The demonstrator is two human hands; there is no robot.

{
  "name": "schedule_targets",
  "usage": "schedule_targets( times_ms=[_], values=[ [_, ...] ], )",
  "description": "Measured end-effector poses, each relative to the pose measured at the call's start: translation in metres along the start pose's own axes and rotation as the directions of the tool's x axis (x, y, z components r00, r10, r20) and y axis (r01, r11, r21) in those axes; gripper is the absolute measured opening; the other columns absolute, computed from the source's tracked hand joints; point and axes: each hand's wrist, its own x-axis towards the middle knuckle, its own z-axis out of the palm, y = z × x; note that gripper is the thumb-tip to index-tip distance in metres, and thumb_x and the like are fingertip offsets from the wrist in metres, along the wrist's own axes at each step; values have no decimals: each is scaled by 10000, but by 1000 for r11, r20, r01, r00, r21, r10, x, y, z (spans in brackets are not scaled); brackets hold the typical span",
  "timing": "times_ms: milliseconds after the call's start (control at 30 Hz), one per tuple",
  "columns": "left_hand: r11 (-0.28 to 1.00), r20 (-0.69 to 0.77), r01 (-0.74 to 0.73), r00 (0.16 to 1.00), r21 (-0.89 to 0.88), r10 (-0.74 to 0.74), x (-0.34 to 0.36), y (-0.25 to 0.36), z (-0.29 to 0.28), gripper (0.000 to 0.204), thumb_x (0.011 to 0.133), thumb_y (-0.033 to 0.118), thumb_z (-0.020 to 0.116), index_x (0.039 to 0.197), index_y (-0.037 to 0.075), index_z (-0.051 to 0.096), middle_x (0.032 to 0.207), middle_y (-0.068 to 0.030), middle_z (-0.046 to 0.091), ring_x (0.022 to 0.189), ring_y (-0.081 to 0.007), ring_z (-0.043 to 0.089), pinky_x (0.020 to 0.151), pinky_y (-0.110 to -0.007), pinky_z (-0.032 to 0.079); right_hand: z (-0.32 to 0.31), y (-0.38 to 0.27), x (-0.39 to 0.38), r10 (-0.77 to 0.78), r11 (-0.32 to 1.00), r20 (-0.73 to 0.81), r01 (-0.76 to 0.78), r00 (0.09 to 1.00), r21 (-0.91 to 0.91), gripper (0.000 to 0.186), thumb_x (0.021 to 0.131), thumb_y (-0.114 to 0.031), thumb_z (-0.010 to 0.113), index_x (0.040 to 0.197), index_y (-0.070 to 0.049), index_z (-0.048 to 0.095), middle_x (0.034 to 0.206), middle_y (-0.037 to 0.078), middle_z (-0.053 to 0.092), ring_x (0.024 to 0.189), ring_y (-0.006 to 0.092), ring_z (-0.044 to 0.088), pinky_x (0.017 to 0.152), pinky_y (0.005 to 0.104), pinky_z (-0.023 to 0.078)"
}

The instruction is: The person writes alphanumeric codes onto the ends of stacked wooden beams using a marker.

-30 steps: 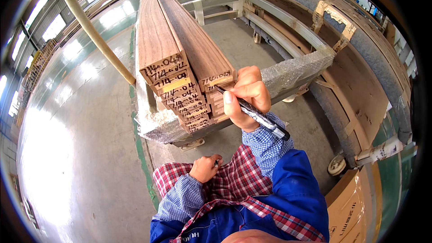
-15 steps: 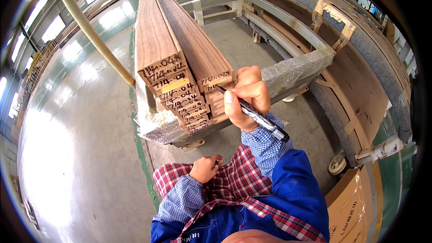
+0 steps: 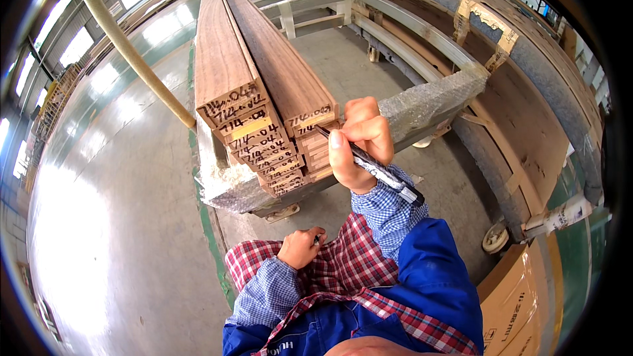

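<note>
My right hand (image 3: 362, 142) grips a marker pen (image 3: 388, 177) with a black tip and a white-and-black barrel. Its tip meets the end of a board just below the top one in the right stack of wooden boards (image 3: 280, 59). Black handwriting covers the end faces of the left stack of boards (image 3: 226, 59); in the right stack it shows on the upper ends, while my hand hides part of the lower ones. On my checked apron at my knee rests my left hand (image 3: 299, 248), fingers curled around something small and dark that is mostly hidden.
The boards lie on a metal frame (image 3: 428, 102) wrapped in clear plastic. A rack with grey padded rails (image 3: 550, 69) stands at the right, above a caster wheel (image 3: 494, 238). A cardboard box (image 3: 511, 306) sits lower right. One pale pole (image 3: 128, 46) slants at the left.
The view has shifted slightly, so the boards appear a little further left. A bit more writing shows at the marker tip on the second board end. My left hand stays put.
</note>
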Motion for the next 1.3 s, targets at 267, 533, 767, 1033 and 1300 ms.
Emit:
schedule_targets(
  times_ms=[267, 533, 767, 1033, 1300],
  values=[
    [1000, 14, 19, 1000, 4, -19, 0, 3, -1, 219, 905, 285, 617, 1031, 117, 677, 666, -179, 645, 664, -342, 662, 625, -428, 532, 0, 4, -2, 13, 999, -40, -11, 999, 40, 214, 792, 3, 646, 822, -72, 448, 687, 28, 489, 662, 163, 392, 609, 330, 390],
    [1000, 11, 14, 1000, 2, -14, 0, 2, 0, 224, 910, 294, 608, 1034, 119, 675, 665, -183, 642, 664, -354, 656, 624, -434, 529, 2, 3, -2, 54, 996, -75, -48, 996, 78, 213, 819, -10, 640, 824, -70, 436, 689, 22, 458, 679, 160, 367, 588, 328, 377],
    [999, 32, 32, 999, 21, -33, 1, 1, 2, 224, 909, 294, 608, 1034, 118, 669, 648, -180, 635, 648, -354, 651, 615, -434, 526, 1, 6, -7, 68, 988, -112, -52, 991, 146, 217, 825, -6, 635, 830, -72, 428, 709, 26, 461, 703, 164, 383, 637, 326, 404],
    [999, 18, 24, 1000, 23, -24, 1, 0, 3, 219, 911, 296, 604, 1030, 124, 669, 626, -173, 626, 639, -356, 646, 602, -441, 521, 1, 4, -4, 72, 993, -83, -64, 994, 104, 222, 826, -9, 637, 838, -70, 424, 711, 28, 455, 709, 163, 390, 648, 326, 407],
    [997, 67, 81, 994, 16, -82, 4, 8, -1, 183, 900, 268, 600, 992, 128, 673, 717, -213, 648, 712, -395, 650, 652, -465, 534, 0, 3, -4, 116, 985, -85, -103, 990, 140, 218, 819, 10, 629, 841, -70, 428, 710, 29, 456, 701, 155, 392, 633, 308, 404]
  ],
)
